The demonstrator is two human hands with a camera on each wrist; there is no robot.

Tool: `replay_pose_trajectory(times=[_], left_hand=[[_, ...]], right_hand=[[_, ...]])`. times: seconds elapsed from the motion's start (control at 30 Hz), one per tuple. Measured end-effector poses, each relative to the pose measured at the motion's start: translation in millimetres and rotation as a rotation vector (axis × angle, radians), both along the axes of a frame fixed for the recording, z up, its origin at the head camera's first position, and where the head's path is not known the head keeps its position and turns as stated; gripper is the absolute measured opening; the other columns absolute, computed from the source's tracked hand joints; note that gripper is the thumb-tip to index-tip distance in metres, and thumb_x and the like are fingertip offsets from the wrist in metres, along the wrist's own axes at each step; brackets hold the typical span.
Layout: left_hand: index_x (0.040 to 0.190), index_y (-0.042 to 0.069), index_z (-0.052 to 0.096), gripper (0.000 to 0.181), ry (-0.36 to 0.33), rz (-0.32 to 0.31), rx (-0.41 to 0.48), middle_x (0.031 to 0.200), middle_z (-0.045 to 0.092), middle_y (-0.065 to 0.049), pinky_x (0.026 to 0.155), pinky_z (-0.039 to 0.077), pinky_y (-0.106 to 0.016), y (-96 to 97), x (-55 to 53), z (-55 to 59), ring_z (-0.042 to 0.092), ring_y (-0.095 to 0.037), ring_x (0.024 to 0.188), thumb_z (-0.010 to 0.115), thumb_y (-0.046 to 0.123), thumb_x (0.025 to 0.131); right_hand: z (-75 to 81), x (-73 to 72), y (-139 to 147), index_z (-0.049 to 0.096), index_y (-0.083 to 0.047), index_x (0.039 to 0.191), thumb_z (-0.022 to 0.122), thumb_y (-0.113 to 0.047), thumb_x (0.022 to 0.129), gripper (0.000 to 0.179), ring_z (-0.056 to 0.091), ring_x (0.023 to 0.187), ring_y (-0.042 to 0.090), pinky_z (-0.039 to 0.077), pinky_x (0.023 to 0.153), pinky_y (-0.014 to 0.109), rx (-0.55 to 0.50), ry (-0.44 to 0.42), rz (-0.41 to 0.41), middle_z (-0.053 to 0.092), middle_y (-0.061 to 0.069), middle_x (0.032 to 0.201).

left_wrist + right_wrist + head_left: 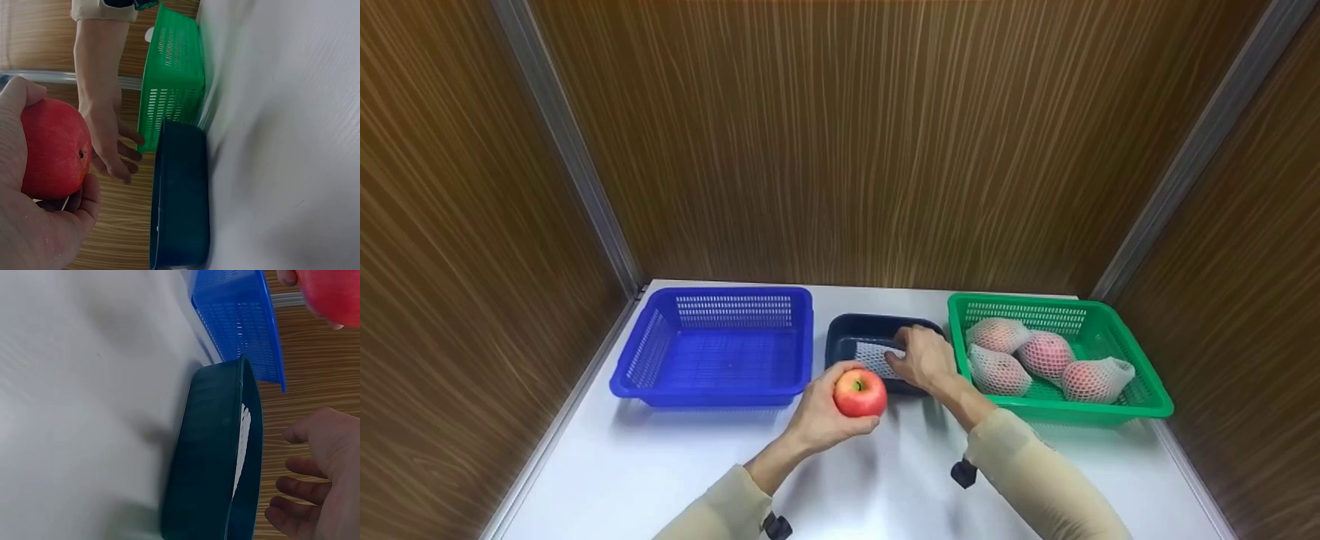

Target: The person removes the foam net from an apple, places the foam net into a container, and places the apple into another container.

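Observation:
A bare red apple (860, 393) is gripped in my left hand (826, 414), its stem end facing up, over the table in front of a small dark blue bin (847, 328). In the left wrist view the apple (55, 149) sits between thumb and fingers. My right hand (924, 358) hovers above the bin with fingers apart and loosely bent, holding nothing. White foam netting (877, 358) lies inside the bin below that hand. From the right wrist view, the right hand (332, 475) is apart from the bin's rim, and the netting (242, 444) shows inside.
To the left stands a blue plastic basket (735, 400) with nothing in it. On the right, a green basket (1147, 397) holds several apples in white foam nets (1046, 354). Wood-patterned panels (840, 150) enclose the white table (660, 465) at the back and sides.

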State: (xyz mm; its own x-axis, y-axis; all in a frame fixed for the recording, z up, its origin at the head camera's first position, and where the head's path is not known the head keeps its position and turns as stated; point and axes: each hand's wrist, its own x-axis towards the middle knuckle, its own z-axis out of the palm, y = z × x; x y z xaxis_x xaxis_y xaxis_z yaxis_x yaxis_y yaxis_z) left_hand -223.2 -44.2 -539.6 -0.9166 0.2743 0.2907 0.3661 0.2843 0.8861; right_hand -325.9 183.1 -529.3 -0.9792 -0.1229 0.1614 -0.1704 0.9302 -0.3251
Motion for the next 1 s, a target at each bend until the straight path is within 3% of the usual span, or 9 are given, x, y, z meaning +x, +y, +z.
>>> replay_pose_trajectory(times=[0.5, 1.0], left_hand=[[0.147, 0.011, 0.064, 0.079, -0.024, 0.037, -0.005, 0.135, 0.077, -0.011, 0.1, 0.06, -0.039, 0.9, -5.3, 2.3, 0.071, -0.021, 0.116, 0.096, 0.03, 0.077], [0.145, 0.01, 0.065, 0.075, 0.005, 0.107, 0.019, 0.134, 0.077, -0.011, 0.097, 0.062, -0.037, -9.7, -15.5, 5.5, 0.07, -0.025, 0.118, 0.096, 0.027, 0.079]], right_hand=[[-3.2, 21.7, 20, 0.078, -0.009, 0.094, 0.079, -0.024, 0.093, 0.015, 0.075, 0.085, 0.032, 0.064, 0.074, 0.051, 0.006, 0.216, 0.078, 0.076, 0.01, 0.092], [-10.6, 35.9, 53, 0.07, -0.013, 0.084, 0.078, -0.022, 0.092, 0.014, 0.067, 0.073, 0.024, 0.059, 0.065, 0.047, 0.003, 0.266, 0.064, 0.07, 0.006, 0.083]])
